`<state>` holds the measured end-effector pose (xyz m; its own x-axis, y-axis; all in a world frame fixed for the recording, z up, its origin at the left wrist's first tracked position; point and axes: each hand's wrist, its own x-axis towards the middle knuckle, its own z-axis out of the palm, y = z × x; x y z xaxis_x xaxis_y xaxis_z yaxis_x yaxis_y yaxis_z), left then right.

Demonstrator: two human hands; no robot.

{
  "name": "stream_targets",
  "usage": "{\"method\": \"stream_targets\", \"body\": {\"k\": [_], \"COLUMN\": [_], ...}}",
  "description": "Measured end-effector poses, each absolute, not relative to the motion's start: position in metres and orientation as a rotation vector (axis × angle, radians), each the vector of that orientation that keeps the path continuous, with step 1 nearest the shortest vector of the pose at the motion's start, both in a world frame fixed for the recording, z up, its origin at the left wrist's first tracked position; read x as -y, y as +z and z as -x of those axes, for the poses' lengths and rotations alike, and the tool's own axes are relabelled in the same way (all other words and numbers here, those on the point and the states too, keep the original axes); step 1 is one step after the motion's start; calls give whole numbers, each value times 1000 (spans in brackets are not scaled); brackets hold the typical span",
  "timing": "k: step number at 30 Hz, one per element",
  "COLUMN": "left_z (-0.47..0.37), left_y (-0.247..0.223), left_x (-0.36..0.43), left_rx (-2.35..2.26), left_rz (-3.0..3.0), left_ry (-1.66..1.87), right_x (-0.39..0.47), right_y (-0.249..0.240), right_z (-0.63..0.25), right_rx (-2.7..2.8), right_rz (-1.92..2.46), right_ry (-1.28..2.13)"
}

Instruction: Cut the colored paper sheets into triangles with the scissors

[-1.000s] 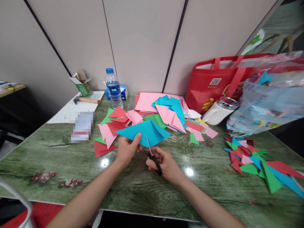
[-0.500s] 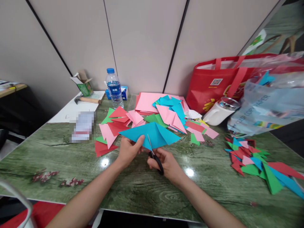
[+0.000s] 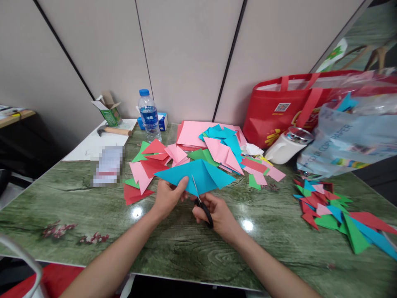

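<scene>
A folded sheet of blue paper (image 3: 203, 171), creased into a wide triangle, is held above the table by my left hand (image 3: 170, 198). My thumb presses on its front face and the fingers go behind it. My right hand (image 3: 216, 213) grips black-handled scissors (image 3: 204, 212) just below the paper's lower edge. One blade lies across the front of the paper, pointing up; the other blade is hidden behind it. Red, pink and green paper pieces (image 3: 149, 167) lie left of the blue sheet, with pink sheets and blue folded pieces (image 3: 223, 134) behind it.
A water bottle (image 3: 149, 116), a hammer (image 3: 114, 131) and a small green box (image 3: 110, 111) stand or lie at back left. On the right are a red bag (image 3: 273, 111), a white mug (image 3: 288, 145), a plastic bag (image 3: 344, 132) and a heap of coloured folded paper (image 3: 331, 205).
Almost nothing differs. The blue paper and the scissors have barely shifted, and both hands keep their holds.
</scene>
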<state>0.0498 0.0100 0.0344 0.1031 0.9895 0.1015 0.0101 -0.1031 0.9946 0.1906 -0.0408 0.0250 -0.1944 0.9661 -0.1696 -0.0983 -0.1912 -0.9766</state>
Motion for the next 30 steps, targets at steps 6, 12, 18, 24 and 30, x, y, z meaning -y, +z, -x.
{"method": "stream_targets", "body": {"k": [6,12,18,24,30], "left_z": [-49,-49,-49,-52,-56], "left_y": [27,28,28,28,28], "left_x": [-12,-12,-12,-8,-4], "left_rx": [-1053,-1048,-1045,-1052,-985], "left_rz": [-1311,-1309,-1305,-1278,-1207], "left_ry": [1207,1204,1206,1160,1144], "right_x": [41,41,41,39,40], "right_y": [23,22,20,17,18], "right_z": [-191,-192,-192,-192,-193], "right_rx": [1158,1144,1099,1098,1098], "right_rz": [1164,1167,1161,1133,1068], "right_ry": [1535,1538,1566,1532,1511]}}
